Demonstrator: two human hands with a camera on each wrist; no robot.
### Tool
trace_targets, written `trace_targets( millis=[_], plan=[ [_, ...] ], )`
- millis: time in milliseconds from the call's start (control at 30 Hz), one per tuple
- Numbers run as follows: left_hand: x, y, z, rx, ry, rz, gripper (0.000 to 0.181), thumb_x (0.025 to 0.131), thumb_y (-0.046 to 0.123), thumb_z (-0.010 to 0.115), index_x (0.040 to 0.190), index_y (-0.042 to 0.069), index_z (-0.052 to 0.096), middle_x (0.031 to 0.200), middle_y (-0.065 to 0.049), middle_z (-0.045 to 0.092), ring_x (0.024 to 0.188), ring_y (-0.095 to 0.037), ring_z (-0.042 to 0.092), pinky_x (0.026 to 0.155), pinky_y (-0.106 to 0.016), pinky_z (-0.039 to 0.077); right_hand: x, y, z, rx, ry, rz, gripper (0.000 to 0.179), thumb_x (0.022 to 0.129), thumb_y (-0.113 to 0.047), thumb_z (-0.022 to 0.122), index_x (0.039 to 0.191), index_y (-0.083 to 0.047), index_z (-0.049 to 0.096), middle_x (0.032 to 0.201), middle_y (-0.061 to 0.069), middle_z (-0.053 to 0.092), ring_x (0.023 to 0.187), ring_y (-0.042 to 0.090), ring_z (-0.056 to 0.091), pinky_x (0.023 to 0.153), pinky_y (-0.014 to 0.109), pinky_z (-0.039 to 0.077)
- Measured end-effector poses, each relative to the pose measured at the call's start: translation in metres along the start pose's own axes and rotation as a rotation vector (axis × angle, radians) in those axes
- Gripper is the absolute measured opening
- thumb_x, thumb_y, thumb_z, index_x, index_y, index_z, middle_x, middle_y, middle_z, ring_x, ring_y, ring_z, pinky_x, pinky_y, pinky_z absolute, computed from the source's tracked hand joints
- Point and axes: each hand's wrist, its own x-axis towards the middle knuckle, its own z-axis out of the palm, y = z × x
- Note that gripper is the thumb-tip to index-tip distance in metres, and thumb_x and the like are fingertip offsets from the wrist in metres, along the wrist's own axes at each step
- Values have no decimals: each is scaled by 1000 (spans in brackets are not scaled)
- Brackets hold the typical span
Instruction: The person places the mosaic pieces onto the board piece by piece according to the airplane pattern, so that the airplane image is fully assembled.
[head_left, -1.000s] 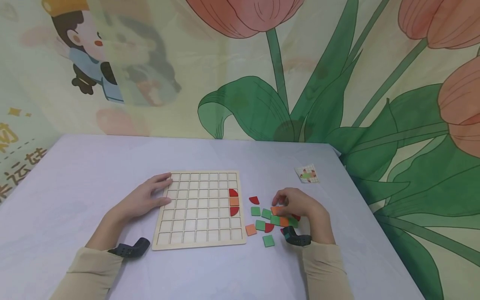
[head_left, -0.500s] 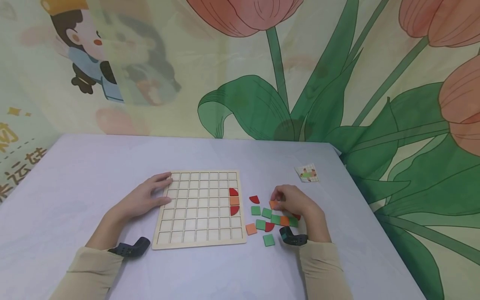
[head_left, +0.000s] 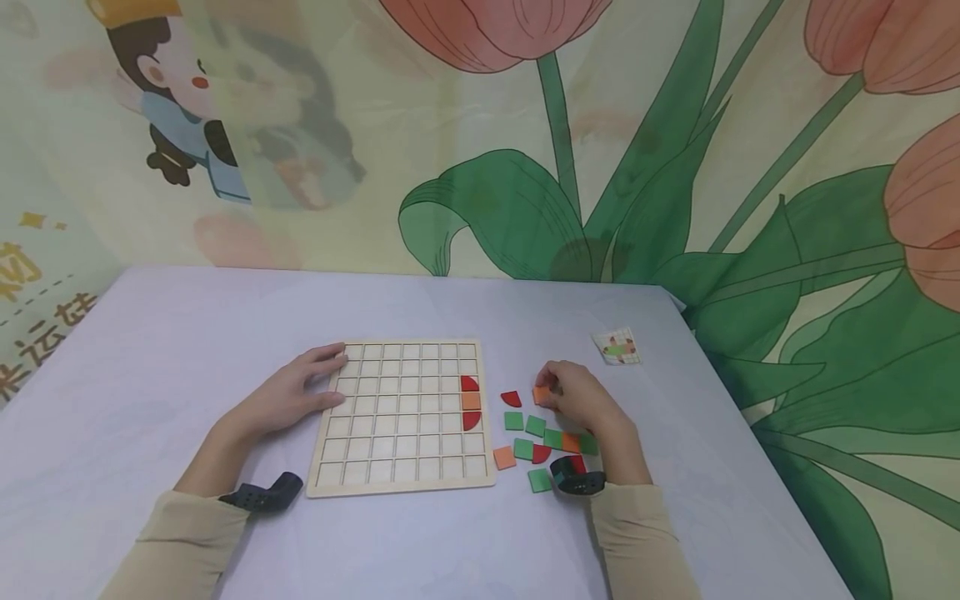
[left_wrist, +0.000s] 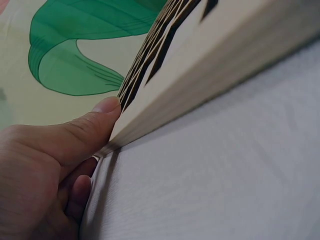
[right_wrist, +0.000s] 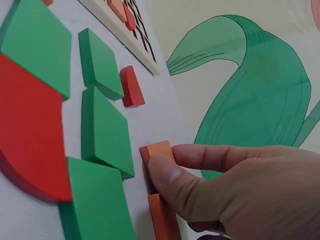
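My right hand pinches a square orange tile between thumb and finger, above the loose pieces. In the right wrist view the thumb covers part of this orange tile, and a second orange piece shows just below the thumb. At the left edge of the wooden grid board, my left hand rests with fingers extended and thumb spread apart; its thumb touches the edge in the left wrist view. The board's right column holds an orange square between two red quarter-round tiles.
Right of the board lie several green squares, a loose orange square and red quarter-rounds. A small printed card lies farther back on the white table. A flower-printed backdrop stands behind.
My right hand has moved left and slightly away from me, carrying the orange tile off the cluster. A red piece near the right wrist shows more now. My left hand stays at the board.
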Motion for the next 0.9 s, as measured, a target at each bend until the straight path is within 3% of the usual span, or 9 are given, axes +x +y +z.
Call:
trace_targets(
  millis=[233, 533, 900],
  plan=[
    [1, 0, 0, 4, 1, 0, 70, 86, 27, 69, 143, -1, 39, 157, -14, 23, 144, -43, 14, 114, -61, 14, 1, -4, 2, -15, 49, -19, 18, 84, -9, 71, 97, -18, 64, 91, 1, 61, 84, 19, 54, 73, 27, 54],
    [-1, -1, 1, -7, 9, 8, 70, 85, 28, 69, 142, -1, 40, 157, -14, 23, 144, -43, 14, 114, -62, 14, 1, -14, 5, -27, 112, -70, 12, 84, -9, 71, 91, -17, 65, 88, 1, 61, 86, 18, 54, 76, 28, 56],
    [0, 0, 1, -15, 3, -26, 70, 85, 30, 69, 143, 2, 40, 158, -13, 21, 144, -43, 12, 114, -63, 12, -3, -26, 7, -24, 156, -104, 10, 86, -12, 70, 93, -19, 70, 92, -1, 64, 89, 18, 56, 84, 32, 56]
  ],
)
